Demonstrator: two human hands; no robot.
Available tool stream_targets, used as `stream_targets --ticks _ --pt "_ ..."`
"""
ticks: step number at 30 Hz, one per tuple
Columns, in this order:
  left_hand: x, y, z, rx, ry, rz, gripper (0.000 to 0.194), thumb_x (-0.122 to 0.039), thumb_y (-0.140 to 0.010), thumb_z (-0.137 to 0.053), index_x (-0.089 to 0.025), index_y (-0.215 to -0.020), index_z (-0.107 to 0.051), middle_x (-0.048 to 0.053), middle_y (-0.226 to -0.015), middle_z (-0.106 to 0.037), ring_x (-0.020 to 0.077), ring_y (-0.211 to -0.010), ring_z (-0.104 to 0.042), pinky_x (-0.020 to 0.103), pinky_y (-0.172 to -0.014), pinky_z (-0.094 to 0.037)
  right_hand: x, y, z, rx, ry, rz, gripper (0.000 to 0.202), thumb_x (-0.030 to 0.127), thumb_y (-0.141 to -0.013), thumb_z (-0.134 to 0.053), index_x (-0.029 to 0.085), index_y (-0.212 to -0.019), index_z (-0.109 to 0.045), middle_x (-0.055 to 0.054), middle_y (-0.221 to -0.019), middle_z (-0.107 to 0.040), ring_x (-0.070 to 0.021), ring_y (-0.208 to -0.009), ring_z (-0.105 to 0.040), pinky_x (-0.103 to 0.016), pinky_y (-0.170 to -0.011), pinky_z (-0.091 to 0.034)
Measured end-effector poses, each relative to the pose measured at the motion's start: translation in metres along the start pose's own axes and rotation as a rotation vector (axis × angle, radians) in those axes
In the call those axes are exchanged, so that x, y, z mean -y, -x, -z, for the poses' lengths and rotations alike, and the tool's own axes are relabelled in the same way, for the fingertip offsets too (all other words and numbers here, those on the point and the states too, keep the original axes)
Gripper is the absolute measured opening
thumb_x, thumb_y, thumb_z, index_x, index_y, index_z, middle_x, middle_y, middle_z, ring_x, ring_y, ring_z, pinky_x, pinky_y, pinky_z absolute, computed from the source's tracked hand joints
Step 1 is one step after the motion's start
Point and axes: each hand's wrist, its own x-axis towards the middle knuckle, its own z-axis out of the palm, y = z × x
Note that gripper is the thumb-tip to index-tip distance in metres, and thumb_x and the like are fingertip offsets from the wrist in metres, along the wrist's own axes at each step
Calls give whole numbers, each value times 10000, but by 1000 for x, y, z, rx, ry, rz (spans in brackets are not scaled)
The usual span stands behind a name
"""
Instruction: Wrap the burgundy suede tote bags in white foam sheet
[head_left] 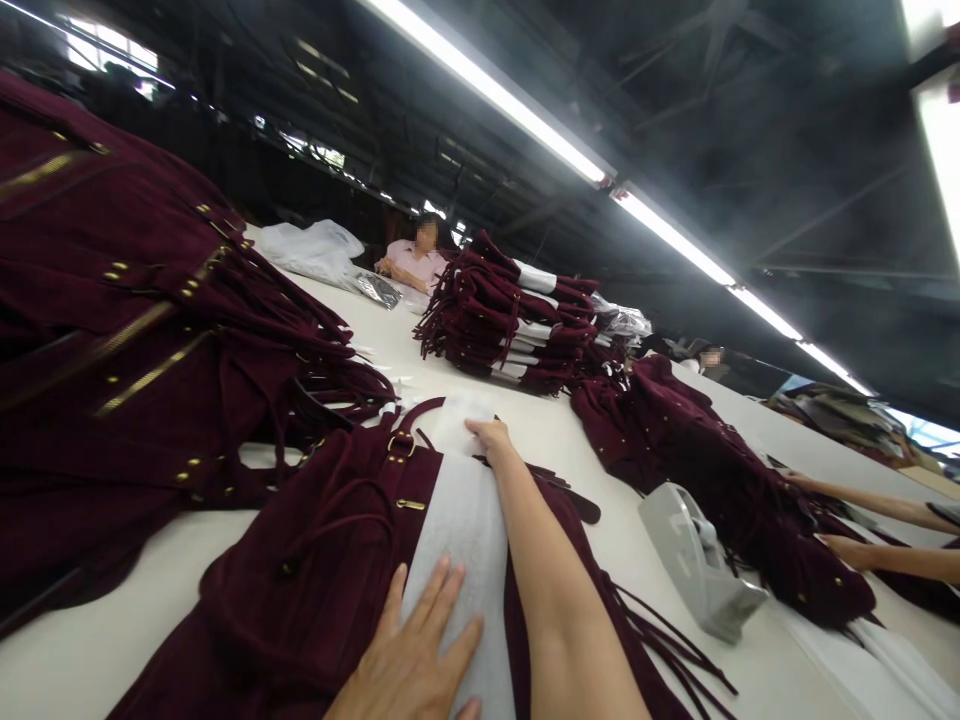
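My one view comes from the camera on my head, looking forward and down along the white strip [466,520]. It is nearest to the strip's close end, where my left hand [420,640] looms large; my right hand [491,438], by the far end, looks smaller. Beyond the strip, the view takes in the table [135,585] and, above, a ceiling light [495,88], leaning so long lines drop rightward.

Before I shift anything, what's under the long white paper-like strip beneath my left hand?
A soft, dark maroon fabric bag, showing on both sides of the strip. The bag's middle is covered, so what lies there can't be seen.
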Motion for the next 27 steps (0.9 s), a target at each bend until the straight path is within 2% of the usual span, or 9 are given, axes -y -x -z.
stream_targets --ticks 3,6,8,10,12,15,18,22,27 --pt "0 2 -4 -150 99 99 466 -255 -809 -578 -239 -1274 -588 178 -1474 -434 355 -1336 -442 570 -1018 -460 10 12 15 20 -223 39 395 402 -636 -775 134 -916 -696 -72 -891 -744 -186 -794 -688 -265 -688 -531" --pt "5 -4 -3 -385 304 342 432 -251 -814 -520 -219 -1242 -570 155 -1417 -485 306 -1291 -503 481 -1001 -504 21 35 29 82 -389 86 406 437 -618 -790 146 -890 -712 -71 -874 -748 -176 -798 -695 -255 -700 -528" --pt "10 -11 2 -448 483 542 492 -311 -764 -554 -187 -1240 -531 153 -1286 -537 293 -1143 -595 462 -944 -534 26 53 34 141 -479 107 424 458 -618 -799 144 -892 -719 -94 -913 -750 -187 -815 -707 -264 -713 -540" --pt "15 -18 8 -400 691 717 667 -400 -674 -620 -133 -1265 -467 132 -1111 -586 274 -925 -648 446 -848 -557 29 69 38 175 -551 118 430 461 -621 -807 140 -893 -719 -110 -928 -751 -199 -817 -717 -276 -720 -553" --pt "19 -22 11 -298 896 806 794 -463 -609 -651 -92 -1270 -416 76 -914 -620 253 -777 -643 404 -740 -554 33 79 39 175 -606 127 414 438 -618 -819 134 -879 -715 -110 -901 -753 -202 -798 -721 -284 -726 -563" --pt "20 -23 11 -169 1071 794 696 -511 -598 -630 -110 -1148 -482 12 -707 -607 247 -705 -627 333 -614 -488 44 76 41 121 -670 148 350 374 -625 -827 125 -839 -705 -98 -827 -751 -198 -748 -716 -304 -736 -576" --pt "17 -21 8 -118 1116 790 559 -550 -596 -590 -143 -978 -546 -2 -643 -579 225 -649 -596 300 -567 -418 65 54 42 21 -720 166 266 288 -636 -819 123 -796 -684 -75 -740 -738 -198 -700 -704 -333 -738 -588" --pt "13 -21 4 -113 1117 798 507 -518 -599 -554 -157 -955 -549 -45 -574 -500 177 -572 -517 274 -539 -350 93 11 37 -127 -756 173 175 172 -637 -785 139 -752 -657 -34 -679 -721 -189 -706 -694 -315 -738 -591" --pt "12 -20 0 -50 1100 767 335 -383 -613 -554 -170 -868 -593 -36 -570 -511 163 -578 -498 264 -565 -331 101 -36 14 -253 -766 168 119 140 -662 -729 142 -741 -641 -16 -662 -708 -186 -736 -696 -289 -738 -588"
